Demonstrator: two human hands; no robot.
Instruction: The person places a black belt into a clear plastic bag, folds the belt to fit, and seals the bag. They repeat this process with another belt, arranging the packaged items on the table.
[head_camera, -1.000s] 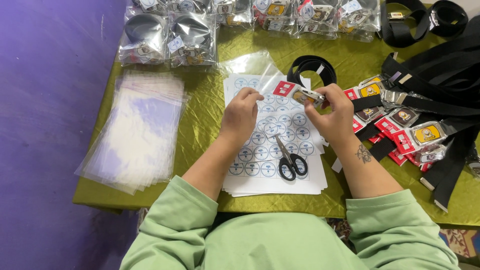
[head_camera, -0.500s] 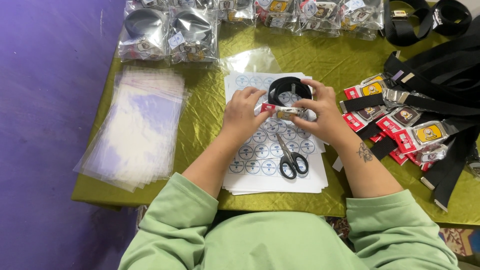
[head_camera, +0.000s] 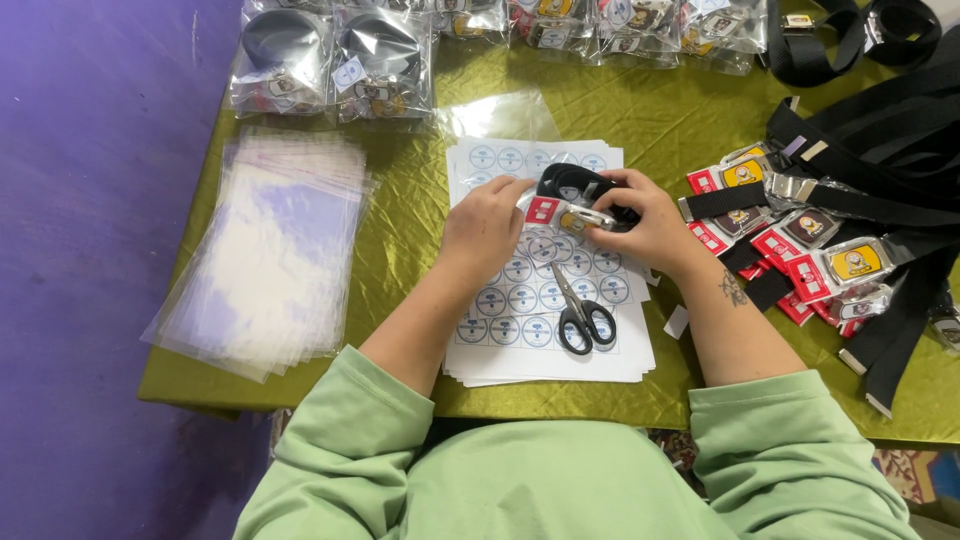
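Observation:
My left hand (head_camera: 487, 228) and my right hand (head_camera: 652, 222) together hold a coiled black belt (head_camera: 568, 184) with a metal buckle (head_camera: 580, 219) and a small red tag (head_camera: 543, 209). The left fingers pinch the red tag end; the right hand grips the buckle and the coil. Both hands hover over a stack of white sticker sheets (head_camera: 520, 300) printed with round labels. Black scissors (head_camera: 577, 313) lie shut on the sheets, just below my hands.
A pile of clear plastic bags (head_camera: 265, 250) lies at the left on the olive-green tablecloth (head_camera: 400, 230). Bagged belts (head_camera: 335, 60) line the far edge. Loose black belts with buckles and red tags (head_camera: 830, 240) are heaped at the right. Purple floor lies left of the table.
The coiled belt came from the far side of the sheets down between my hands. Both hands closed in on it over the sticker sheets, left hand now at the red tag.

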